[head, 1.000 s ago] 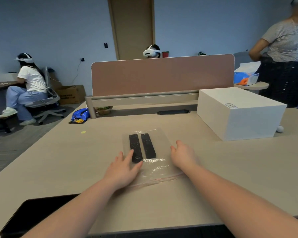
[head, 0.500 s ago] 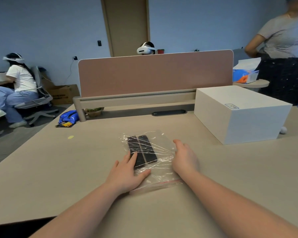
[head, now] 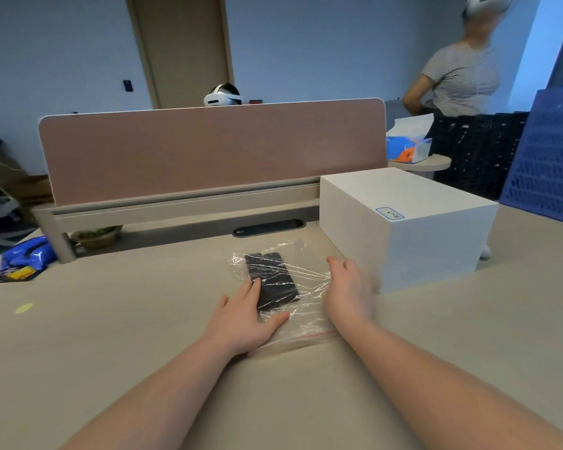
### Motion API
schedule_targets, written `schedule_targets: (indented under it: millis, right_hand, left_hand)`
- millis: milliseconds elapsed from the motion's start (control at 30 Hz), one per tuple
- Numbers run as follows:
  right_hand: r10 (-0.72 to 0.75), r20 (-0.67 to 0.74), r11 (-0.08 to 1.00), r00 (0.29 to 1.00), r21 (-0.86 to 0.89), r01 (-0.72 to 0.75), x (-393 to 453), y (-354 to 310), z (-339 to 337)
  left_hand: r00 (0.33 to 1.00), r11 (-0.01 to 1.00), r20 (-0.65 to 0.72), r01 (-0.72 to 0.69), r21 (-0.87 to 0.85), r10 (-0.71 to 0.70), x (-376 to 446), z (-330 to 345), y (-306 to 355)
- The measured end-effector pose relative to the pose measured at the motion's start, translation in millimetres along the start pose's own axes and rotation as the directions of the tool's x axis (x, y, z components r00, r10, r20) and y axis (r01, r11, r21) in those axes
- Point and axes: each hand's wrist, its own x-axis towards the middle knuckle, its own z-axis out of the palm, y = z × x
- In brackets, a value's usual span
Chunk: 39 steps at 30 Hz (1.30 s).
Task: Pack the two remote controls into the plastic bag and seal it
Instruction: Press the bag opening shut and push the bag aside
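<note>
We work on the desk [head: 111, 352], taking the plastic bag [head: 301, 323] as landmark. Its red-lined mouth lies at the near edge, flat and apparently ready for sealing. The left hand [head: 241, 319] rests open and flat on the bag's left side, fingertips touching the remote controls [head: 272, 280], which lie side by side inside it. The right hand [head: 348, 293] lies open along the bag's right edge, gripping nothing. To seal well, we judge it best to press the air toward the mouth, then run the strip end to end. Beyond the bag, to its right, stands a white box [head: 403, 228].
</note>
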Motion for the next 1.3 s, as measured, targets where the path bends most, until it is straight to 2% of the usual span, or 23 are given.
schedule_targets:
  millis: [233,433,767,1300]
  right_hand:
    - [0.030,-0.030,0.995,0.999,-0.095,-0.033,40,15,2]
    - [0.002,-0.003,0.988,1.000,-0.153,-0.002,51,14,5]
    - [-0.123,0.056,0.973,0.991,-0.192,0.131,36,33,12]
    - [-0.108,0.152,0.973,0.982,-0.189,0.136,8,45,-7]
  left_hand:
    - [0.999,0.998,-0.006,-0.055,-0.029,0.054,58,11,23]
    - [0.997,0.997,-0.024,-0.068,-0.027,0.068,78,14,28]
    - [0.987,0.999,-0.157,-0.043,-0.021,0.039,48,13,27]
    - [0.997,0.999,-0.070,0.036,-0.018,-0.037,-9,-3,29]
